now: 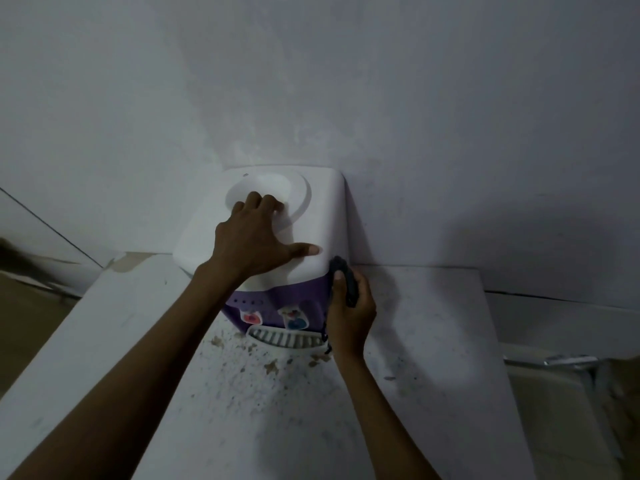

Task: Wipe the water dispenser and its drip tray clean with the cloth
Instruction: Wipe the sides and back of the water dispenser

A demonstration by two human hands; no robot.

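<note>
I'm bracing the water dispenser (322, 216) on the counter (433, 323) with my left hand (254, 242), fingers spread flat on top. Right hand (349, 306) is gripping the cloth (348, 282), rubbing its right side. Drip tray (287, 337) looks untouched; roughly midway.

1. The wall (346, 81) stands right behind the water dispenser (322, 209), so you have no room to pass at its back.
2. Your left hand (256, 233) covers the dispenser's top.
3. Your right hand (349, 306) with the cloth (346, 275) fills its right front corner.
4. The drip tray (287, 337) juts out in front.
5. The counter (433, 341) lies open on the right.
</note>
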